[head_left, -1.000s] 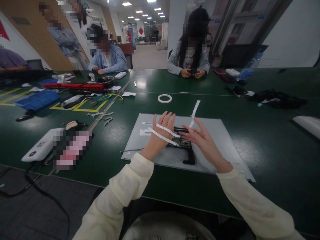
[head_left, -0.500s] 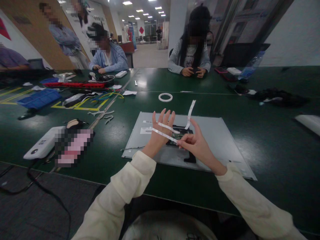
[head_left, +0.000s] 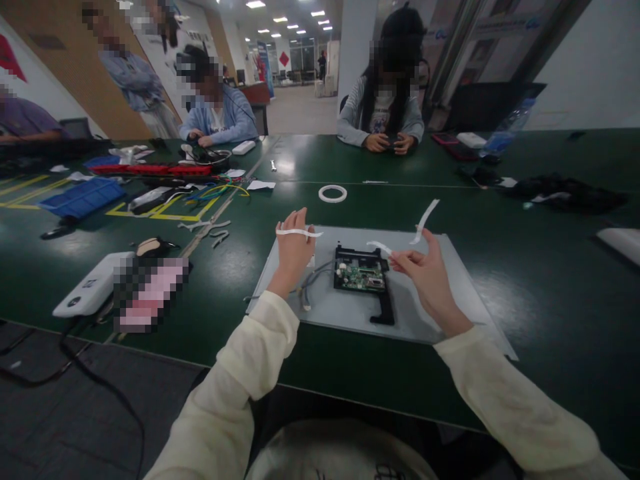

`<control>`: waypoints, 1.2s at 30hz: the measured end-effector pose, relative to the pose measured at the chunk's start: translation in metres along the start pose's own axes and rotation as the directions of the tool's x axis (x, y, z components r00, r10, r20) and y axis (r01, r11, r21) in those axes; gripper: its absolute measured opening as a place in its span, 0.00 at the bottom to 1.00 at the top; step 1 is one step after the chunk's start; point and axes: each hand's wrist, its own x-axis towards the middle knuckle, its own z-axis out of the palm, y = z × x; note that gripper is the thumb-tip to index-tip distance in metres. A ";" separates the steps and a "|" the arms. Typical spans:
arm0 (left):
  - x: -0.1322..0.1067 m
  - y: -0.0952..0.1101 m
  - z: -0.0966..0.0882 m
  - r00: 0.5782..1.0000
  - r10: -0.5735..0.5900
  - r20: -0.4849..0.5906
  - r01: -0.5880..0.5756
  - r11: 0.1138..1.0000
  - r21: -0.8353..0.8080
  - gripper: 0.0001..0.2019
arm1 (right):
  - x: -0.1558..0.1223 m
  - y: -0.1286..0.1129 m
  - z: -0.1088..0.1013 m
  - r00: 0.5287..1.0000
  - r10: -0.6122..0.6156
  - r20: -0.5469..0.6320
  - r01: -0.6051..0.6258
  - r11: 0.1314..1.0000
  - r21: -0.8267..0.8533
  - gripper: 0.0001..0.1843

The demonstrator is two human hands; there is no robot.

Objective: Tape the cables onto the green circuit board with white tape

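My left hand (head_left: 295,252) is raised over the left part of a flat grey panel (head_left: 320,319), its fingers stretched out and the hand open. Across its back lies a white tape strip (head_left: 299,233), one end sticking out freely. My right hand (head_left: 429,279), over the panel's right part, pinches another strip of white tape (head_left: 379,247) between thumb and finger. A further white strip (head_left: 427,220) clings to a raised fingertip of that hand. Between the hands, a green circuit board (head_left: 361,278) sits in a black bracket (head_left: 385,310) on the panel, with grey cables (head_left: 306,287) at its left.
A roll of white tape (head_left: 333,198) lies beyond the panel. On the left are a white power bank-like box (head_left: 93,287), a pink blurred item (head_left: 155,293), a blue basket (head_left: 83,199) and a red strip (head_left: 150,169). Two people sit across the green table (head_left: 560,280).
My hands have moved apart, left hand leftward and right hand rightward. A strip that touched the back of my left hand has come off in my right fingers. The circuit board is now uncovered.
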 end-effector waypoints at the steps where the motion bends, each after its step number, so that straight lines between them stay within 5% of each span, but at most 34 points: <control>1: 0.000 0.001 0.001 1.000 0.013 0.008 -0.013 0.999 -0.049 0.19 | 0.001 0.002 0.000 1.000 0.018 0.000 -0.018 1.000 -0.013 0.52; 12: -0.025 0.051 0.009 0.933 0.320 0.163 -0.283 0.935 -0.212 0.19 | -0.003 0.011 0.001 0.999 0.049 0.021 -0.048 0.998 -0.051 0.51; 29: -0.027 0.063 0.017 0.734 0.526 0.429 -0.454 0.850 -0.267 0.17 | -0.009 0.024 -0.014 0.997 0.011 -0.076 -0.039 0.928 -0.371 0.53; 36: -0.029 0.066 0.020 0.709 0.528 0.468 -0.485 0.846 -0.222 0.18 | -0.011 0.020 -0.012 0.998 -0.006 -0.061 -0.022 0.897 -0.442 0.52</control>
